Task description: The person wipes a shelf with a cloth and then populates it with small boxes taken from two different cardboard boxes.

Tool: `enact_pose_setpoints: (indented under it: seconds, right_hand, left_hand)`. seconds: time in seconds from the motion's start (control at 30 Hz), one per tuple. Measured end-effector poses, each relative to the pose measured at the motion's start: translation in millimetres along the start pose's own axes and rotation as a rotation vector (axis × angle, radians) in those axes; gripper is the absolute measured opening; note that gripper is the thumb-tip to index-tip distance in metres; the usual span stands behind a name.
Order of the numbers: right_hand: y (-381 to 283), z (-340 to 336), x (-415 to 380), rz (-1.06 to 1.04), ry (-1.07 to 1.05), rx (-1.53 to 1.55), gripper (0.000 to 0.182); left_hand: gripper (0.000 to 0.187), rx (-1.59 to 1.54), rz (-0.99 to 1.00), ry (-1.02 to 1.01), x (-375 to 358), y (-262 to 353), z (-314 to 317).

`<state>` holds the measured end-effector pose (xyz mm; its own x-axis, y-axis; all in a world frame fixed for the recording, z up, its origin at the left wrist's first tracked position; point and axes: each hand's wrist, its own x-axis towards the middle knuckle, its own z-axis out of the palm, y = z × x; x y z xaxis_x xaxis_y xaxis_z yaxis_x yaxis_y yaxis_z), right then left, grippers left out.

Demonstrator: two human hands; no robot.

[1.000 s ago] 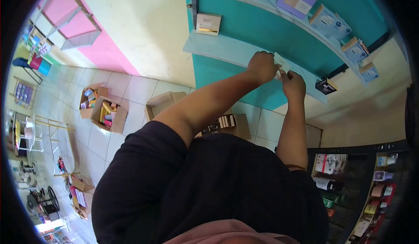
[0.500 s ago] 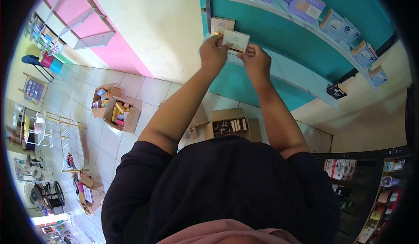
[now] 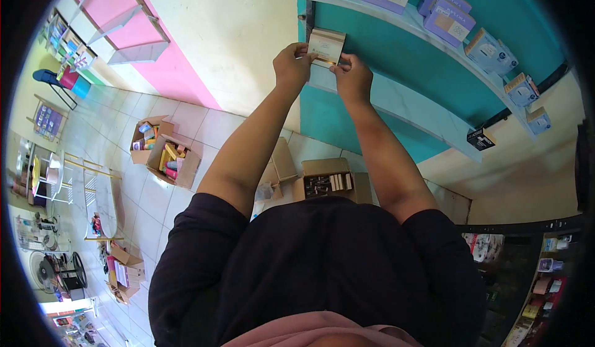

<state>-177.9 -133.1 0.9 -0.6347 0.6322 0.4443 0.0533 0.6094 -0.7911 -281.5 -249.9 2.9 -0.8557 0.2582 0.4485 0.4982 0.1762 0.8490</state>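
Note:
Both hands hold a small cream box (image 3: 326,50) at the left end of the lower marbled shelf (image 3: 396,102). My left hand (image 3: 292,66) has its fingers closed on the box's left side. On the right side, my right hand (image 3: 354,79) pinches the lower corner between thumb and fingers. Directly behind the held box, another beige box (image 3: 334,35) shows its top edge. The print on the held box is too small to read.
Purple boxes (image 3: 449,21) and blue-white boxes (image 3: 489,50) stand on the upper shelf (image 3: 347,0). A black box (image 3: 481,139) sits at the lower shelf's right end. Open cartons (image 3: 325,166) of small boxes lie on the floor below, with more cartons (image 3: 175,161) to the left.
Both hands have moved the cream box back and left, up close against the beige box on the lower shelf. The camera view has shifted slightly.

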Motion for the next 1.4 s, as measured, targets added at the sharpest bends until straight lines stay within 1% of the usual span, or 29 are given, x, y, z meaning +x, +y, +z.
enact_pose_setpoints:
  seconds: [0.03,0.13,0.27,0.33,0.37,0.47,0.53,0.57,0.63,0.73,0.8,0.83,0.97,1.03,1.17,1.23,1.27,1.4]
  right_hand:
    - [5,4,2,-0.048,0.029,0.044,0.036]
    - [11,6,8,-0.045,0.028,0.046,0.039]
    - [7,0,4,-0.023,0.052,-0.015,0.041]
    - [12,1,12,0.009,0.039,-0.029,0.048]
    - [11,1,16,-0.004,0.051,-0.024,0.048]
    - [12,0,14,0.035,0.056,-0.055,0.049]
    - [15,-1,17,0.032,-0.043,-0.113,0.05]
    - [17,1,15,0.033,-0.045,-0.114,0.05]
    - [17,1,13,-0.04,-0.075,-0.121,0.048]
    - [11,-3,10,-0.014,-0.097,-0.197,0.043]
    - [8,-5,9,-0.013,-0.102,-0.172,0.042]
    - [8,-5,9,-0.014,-0.104,-0.148,0.04]
    - [11,-2,10,0.015,-0.107,-0.188,0.037]
    - [15,1,10,-0.084,-0.064,-0.18,0.036]
    - [20,3,12,-0.049,-0.083,-0.124,0.033]
    - [22,3,13,-0.131,-0.077,-0.213,0.032]
    - [22,3,12,-0.13,-0.075,-0.21,0.032]
    - [18,4,12,-0.107,-0.075,-0.191,0.029]
  left_hand:
    - [0.033,-0.015,-0.012,-0.004,-1,0,0]
    - [0.034,-0.024,-0.039,-0.021,-3,2,-1]
    - [0.034,-0.057,-0.067,-0.035,0,-1,2]
    - [0.034,-0.027,-0.033,-0.034,2,1,1]
    - [0.034,0.014,-0.024,-0.046,1,1,0]
    - [0.034,-0.003,-0.047,-0.058,2,3,-1]
    - [0.034,0.0,-0.07,-0.066,2,2,-2]
    - [0.034,-0.007,-0.068,-0.063,3,1,-2]
    - [0.034,-0.015,-0.065,-0.06,7,-1,0]
    - [0.036,-0.031,-0.064,-0.096,12,-4,-4]
    - [0.038,0.068,-0.047,-0.139,13,-5,-7]
    - [0.038,0.07,-0.055,-0.142,13,-4,-7]
    - [0.038,0.155,-0.057,-0.161,11,1,-9]
    - [0.037,0.151,-0.103,-0.178,11,0,-8]
    - [0.035,0.171,-0.105,-0.168,11,-2,-7]
    - [0.036,0.217,-0.075,-0.16,14,-5,-6]
    - [0.036,0.22,-0.073,-0.161,14,-6,-6]
    - [0.036,0.191,-0.128,-0.17,13,-1,-7]
